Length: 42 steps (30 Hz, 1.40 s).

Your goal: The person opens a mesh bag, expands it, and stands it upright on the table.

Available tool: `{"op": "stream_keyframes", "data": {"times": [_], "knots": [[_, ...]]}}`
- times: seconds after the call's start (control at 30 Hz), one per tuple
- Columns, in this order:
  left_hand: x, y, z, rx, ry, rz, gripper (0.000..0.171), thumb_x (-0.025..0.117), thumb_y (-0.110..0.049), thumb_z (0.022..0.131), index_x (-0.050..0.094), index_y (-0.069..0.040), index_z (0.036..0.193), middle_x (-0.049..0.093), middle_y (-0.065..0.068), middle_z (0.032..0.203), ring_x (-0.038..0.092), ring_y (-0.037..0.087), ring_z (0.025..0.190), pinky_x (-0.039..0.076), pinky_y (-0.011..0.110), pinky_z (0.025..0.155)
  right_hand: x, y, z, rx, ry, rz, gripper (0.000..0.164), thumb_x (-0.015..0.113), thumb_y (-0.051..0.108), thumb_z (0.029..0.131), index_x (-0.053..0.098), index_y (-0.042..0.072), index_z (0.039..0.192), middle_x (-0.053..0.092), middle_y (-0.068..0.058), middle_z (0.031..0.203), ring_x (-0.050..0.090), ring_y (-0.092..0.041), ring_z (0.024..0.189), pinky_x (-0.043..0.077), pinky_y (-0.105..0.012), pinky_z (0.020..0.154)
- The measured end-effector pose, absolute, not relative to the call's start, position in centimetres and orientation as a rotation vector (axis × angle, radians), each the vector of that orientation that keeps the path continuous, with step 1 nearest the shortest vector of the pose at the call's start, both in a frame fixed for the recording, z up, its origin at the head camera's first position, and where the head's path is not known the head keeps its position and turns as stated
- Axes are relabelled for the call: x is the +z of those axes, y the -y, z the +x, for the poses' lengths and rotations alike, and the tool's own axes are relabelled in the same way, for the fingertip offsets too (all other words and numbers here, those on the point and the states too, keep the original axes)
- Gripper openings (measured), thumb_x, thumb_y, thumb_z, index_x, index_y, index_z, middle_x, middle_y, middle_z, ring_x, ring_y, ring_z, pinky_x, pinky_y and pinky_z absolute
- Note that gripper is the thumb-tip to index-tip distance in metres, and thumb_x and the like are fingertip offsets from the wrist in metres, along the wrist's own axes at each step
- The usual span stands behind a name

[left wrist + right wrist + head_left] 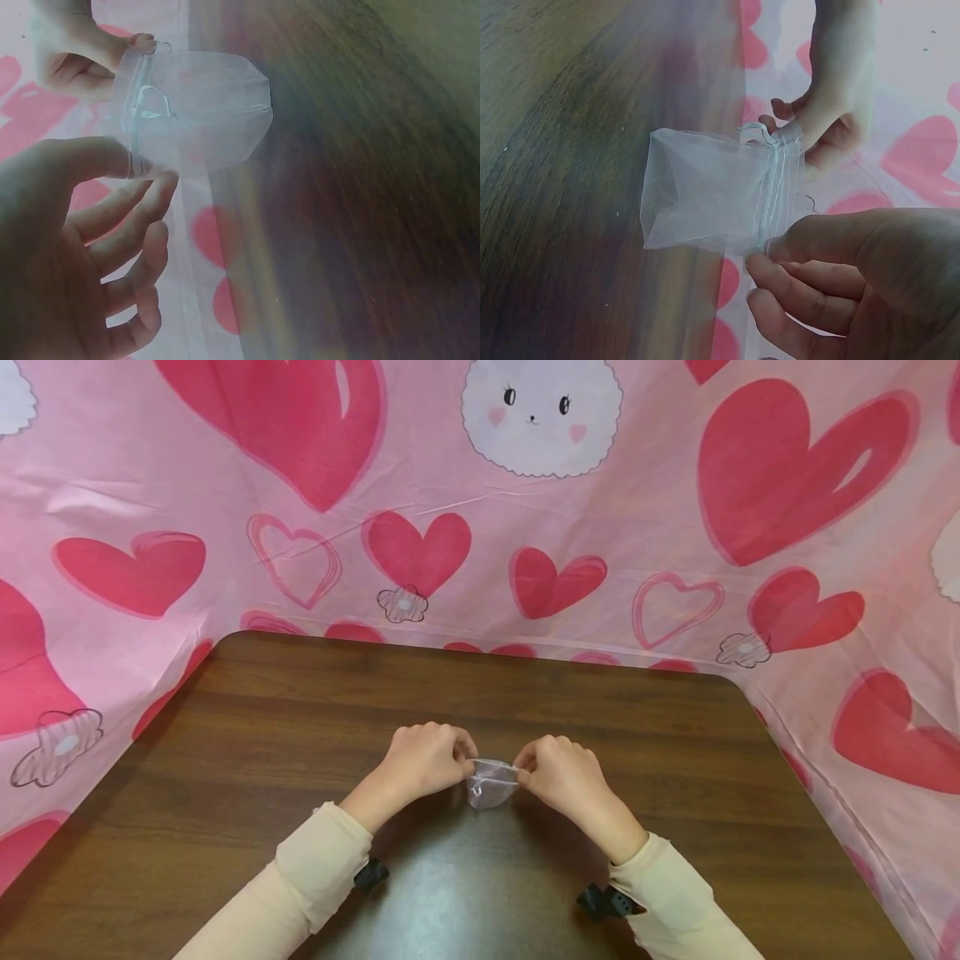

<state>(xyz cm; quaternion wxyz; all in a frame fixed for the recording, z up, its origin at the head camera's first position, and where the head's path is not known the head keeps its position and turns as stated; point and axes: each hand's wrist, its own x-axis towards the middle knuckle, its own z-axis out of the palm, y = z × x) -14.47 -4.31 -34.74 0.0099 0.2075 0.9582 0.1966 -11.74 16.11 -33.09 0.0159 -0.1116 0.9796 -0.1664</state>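
A small sheer white drawstring pouch (491, 789) hangs between the two hands over the middle of the table. My left hand (431, 762) pinches one side of its gathered top edge between thumb and forefinger. On the opposite side, my right hand (564, 777) pinches the same edge, so the top is stretched between them. In the right wrist view the pouch (697, 191) looks flat and see-through, with stitched drawstring channels near the mouth. A thin cord loop (156, 101) stands out at the channel in the left wrist view. The other fingers of both hands curl loosely below the pinch.
A dark brown wooden table (315, 693) with rounded far corners lies under the hands. Pink cloth (480, 560) printed with red hearts hangs behind it and along both sides. Black wrist devices (603, 902) sit at the cuffs of the cream sleeves (300, 881).
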Motion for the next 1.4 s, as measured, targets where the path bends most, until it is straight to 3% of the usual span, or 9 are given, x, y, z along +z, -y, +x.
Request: {"op": "stream_keyframes", "data": {"times": [0.23,0.43,0.63,0.87,1.23,1.4], "knots": [[-34.8,4.0,-14.4,0.673,-2.984,0.633,0.002,0.072,-0.033,0.083,0.075,-0.032,0.083,0.062,-0.022,0.069,0.057,0.004,0.066,0.042,0.033,0.059,-33.4,-16.6,-11.8,-0.544,-3.043,-0.370,0.004,0.077,0.022,0.085,0.078,0.019,0.083,0.068,0.010,0.073,0.061,-0.014,0.065,0.047,-0.037,0.056],[-34.8,3.6,-14.3,0.697,-3.020,0.649,0.011,0.072,-0.042,0.087,0.075,-0.032,0.084,0.061,-0.023,0.069,0.056,0.002,0.065,0.042,0.032,0.057,-33.7,-17.1,-11.9,-0.665,-3.057,-0.418,0.013,0.076,0.028,0.088,0.079,0.015,0.090,0.071,0.006,0.079,0.058,-0.010,0.062,0.045,-0.033,0.052],[-34.6,3.5,-14.2,0.698,-3.022,0.649,0.018,0.072,-0.047,0.086,0.076,-0.030,0.092,0.066,-0.020,0.077,0.057,0.004,0.066,0.041,0.032,0.057,-33.6,-17.1,-11.9,-0.733,-3.078,-0.422,0.018,0.074,0.031,0.090,0.079,0.015,0.095,0.066,0.007,0.072,0.048,-0.011,0.056,0.039,-0.032,0.049],[-34.4,3.7,-13.9,0.729,-3.015,0.655,0.026,0.072,-0.048,0.087,0.076,-0.027,0.101,0.069,-0.014,0.083,0.050,0.009,0.058,0.038,0.031,0.053,-33.2,-16.8,-11.9,-0.713,-3.121,-0.391,0.019,0.074,0.032,0.090,0.079,0.015,0.097,0.062,0.007,0.066,0.048,-0.012,0.055,0.037,-0.032,0.048],[-34.5,4.8,-13.5,0.806,-3.057,0.679,0.024,0.071,-0.046,0.089,0.075,-0.030,0.106,0.071,-0.012,0.094,0.056,0.007,0.072,0.045,0.036,0.064,-33.3,-17.4,-11.7,-0.780,-3.156,-0.413,0.018,0.074,0.030,0.090,0.078,0.016,0.100,0.070,0.006,0.080,0.057,-0.012,0.065,0.045,-0.035,0.057],[-34.8,5.6,-12.8,0.930,-3.105,0.750,0.023,0.071,-0.043,0.090,0.074,-0.030,0.108,0.070,-0.012,0.102,0.062,0.010,0.093,0.050,0.041,0.073,-33.9,-18.2,-11.3,-0.944,-3.205,-0.580,0.018,0.075,0.024,0.090,0.077,0.013,0.104,0.073,0.004,0.089,0.063,-0.017,0.074,0.050,-0.037,0.067]]}}
